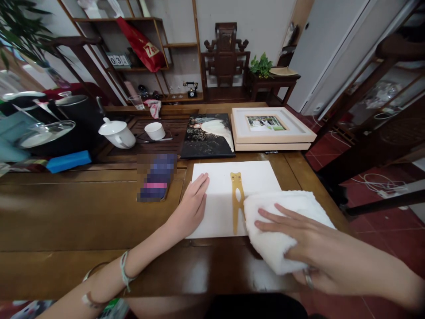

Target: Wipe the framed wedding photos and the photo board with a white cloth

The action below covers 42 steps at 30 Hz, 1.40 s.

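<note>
A white sheet (232, 181) lies on the wooden table (83, 212) in front of me. On it rests a slim golden wooden piece (237, 199) with a forked end. My left hand (191, 204) lies flat on the sheet's left edge, fingers stretched out and together. My right hand (299, 243) presses a folded white towel (285, 208) onto the sheet's right side, fingers spread over the cloth and thumb under its near edge. The towel touches the golden piece's right side.
Beyond the sheet lie a dark photo print (207, 135) and a cream picture frame (270, 128). A white teapot (116, 133) and cup (154, 130) stand on a tea tray. A blurred object (156, 177) and blue box (68, 161) lie left. Shelves and a chair stand behind.
</note>
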Available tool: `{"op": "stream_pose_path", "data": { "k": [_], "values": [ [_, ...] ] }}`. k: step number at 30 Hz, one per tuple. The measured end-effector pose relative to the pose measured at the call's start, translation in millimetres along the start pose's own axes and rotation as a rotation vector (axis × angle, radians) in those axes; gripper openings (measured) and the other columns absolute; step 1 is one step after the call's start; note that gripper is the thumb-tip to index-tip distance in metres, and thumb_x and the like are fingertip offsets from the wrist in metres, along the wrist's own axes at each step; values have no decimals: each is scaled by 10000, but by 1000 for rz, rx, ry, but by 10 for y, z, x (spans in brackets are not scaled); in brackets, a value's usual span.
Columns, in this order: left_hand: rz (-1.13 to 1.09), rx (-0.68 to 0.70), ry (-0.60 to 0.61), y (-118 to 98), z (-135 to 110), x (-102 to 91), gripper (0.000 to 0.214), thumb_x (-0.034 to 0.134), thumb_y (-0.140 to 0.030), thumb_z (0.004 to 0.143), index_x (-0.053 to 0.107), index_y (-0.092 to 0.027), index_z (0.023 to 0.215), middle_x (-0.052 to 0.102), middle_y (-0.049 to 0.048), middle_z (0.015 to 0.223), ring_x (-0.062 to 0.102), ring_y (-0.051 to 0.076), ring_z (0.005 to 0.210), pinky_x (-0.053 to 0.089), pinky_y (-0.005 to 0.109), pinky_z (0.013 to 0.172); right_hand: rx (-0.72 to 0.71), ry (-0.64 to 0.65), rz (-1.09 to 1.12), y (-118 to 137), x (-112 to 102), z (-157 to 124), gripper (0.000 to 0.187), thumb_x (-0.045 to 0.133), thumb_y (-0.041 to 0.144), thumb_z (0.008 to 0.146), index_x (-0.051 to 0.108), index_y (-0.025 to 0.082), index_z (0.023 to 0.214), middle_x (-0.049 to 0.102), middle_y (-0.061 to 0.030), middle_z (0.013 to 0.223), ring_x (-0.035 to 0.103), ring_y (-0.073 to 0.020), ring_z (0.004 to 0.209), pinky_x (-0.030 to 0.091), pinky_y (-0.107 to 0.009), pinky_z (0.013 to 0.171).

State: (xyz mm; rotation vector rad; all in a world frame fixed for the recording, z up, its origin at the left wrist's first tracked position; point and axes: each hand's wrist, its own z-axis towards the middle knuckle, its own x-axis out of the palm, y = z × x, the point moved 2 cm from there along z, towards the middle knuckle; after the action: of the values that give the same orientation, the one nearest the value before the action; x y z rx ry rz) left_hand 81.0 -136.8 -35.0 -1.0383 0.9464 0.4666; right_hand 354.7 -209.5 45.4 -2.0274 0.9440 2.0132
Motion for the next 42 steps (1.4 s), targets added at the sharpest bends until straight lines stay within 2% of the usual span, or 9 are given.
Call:
{"op": "stream_pose_path", "data": {
  "k": [7, 14, 18, 23, 26, 28, 33, 39, 42],
  "values": [
    [1, 29, -18, 17, -14, 8, 491, 260, -202, 990, 278, -160, 1478, 294, 146, 1546, 224, 269, 1449, 237, 525, 1171, -17, -101, -51, -691, -109, 378, 80, 594, 226, 815, 661, 184, 813, 478, -107, 1426, 311, -290, 1391, 207, -511, 1161],
    [4, 26, -6, 27, -8, 10, 490, 256, -195, 988, 280, -150, 1475, 299, 148, 1542, 211, 256, 1454, 221, 513, 1180, 7, -221, -158, -1098, -166, 671, 113, 586, 179, 776, 657, 185, 864, 459, -116, 1443, 308, -288, 1393, 328, -482, 1100],
    [11, 16, 1, 13, -5, 3, 488, 246, -203, 991, 284, -143, 1473, 299, 150, 1543, 211, 257, 1454, 220, 518, 1178, -17, -165, -162, -952, -122, 541, 141, 566, 173, 787, 672, 167, 880, 470, -139, 1430, 295, -312, 1396, 315, -508, 1106],
    [11, -2, 12, -10, -2, -5, 486, 247, -205, 992, 295, -138, 1471, 293, 151, 1546, 215, 255, 1453, 214, 503, 1183, -43, -47, -57, -363, -74, 154, 173, 581, 134, 718, 682, 197, 842, 472, -86, 1436, 303, -313, 1392, 295, -524, 1126],
    [0, 1, 8, -16, -2, -8, 482, 245, -200, 994, 294, -143, 1470, 288, 152, 1548, 214, 254, 1453, 209, 507, 1182, -42, 17, 7, -78, -83, -7, 223, 581, 92, 654, 678, 214, 813, 500, -50, 1414, 337, -306, 1377, 344, -483, 1111],
    [-6, 4, 6, -16, -3, -9, 482, 243, -200, 995, 290, -143, 1471, 287, 156, 1547, 211, 255, 1454, 206, 513, 1181, -18, 26, 54, -45, -103, -30, 220, 578, 80, 638, 665, 219, 784, 517, -33, 1397, 376, -288, 1357, 384, -428, 1088],
    [-7, 7, 7, -5, -5, -5, 483, 244, -203, 995, 284, -146, 1473, 291, 159, 1544, 209, 257, 1454, 204, 519, 1181, 61, -50, 182, -474, -157, 172, 86, 596, 109, 674, 603, 194, 680, 415, -61, 1464, 486, -270, 1268, 458, -355, 983],
    [-6, 30, -8, 9, -9, -1, 487, 254, -200, 993, 270, -160, 1478, 289, 148, 1547, 209, 256, 1454, 218, 515, 1178, -20, -177, 74, -1035, -243, 545, 67, 626, 189, 730, 593, 183, 672, 430, -128, 1449, 334, -303, 1370, 294, -464, 1102],
    [-1, 23, -5, 11, -8, -3, 485, 252, -204, 994, 274, -158, 1476, 290, 145, 1546, 208, 253, 1455, 209, 507, 1182, 15, -202, 26, -1191, -267, 655, 72, 608, 192, 737, 582, 175, 672, 432, -159, 1445, 344, -318, 1361, 322, -480, 1076]
  ]
}}
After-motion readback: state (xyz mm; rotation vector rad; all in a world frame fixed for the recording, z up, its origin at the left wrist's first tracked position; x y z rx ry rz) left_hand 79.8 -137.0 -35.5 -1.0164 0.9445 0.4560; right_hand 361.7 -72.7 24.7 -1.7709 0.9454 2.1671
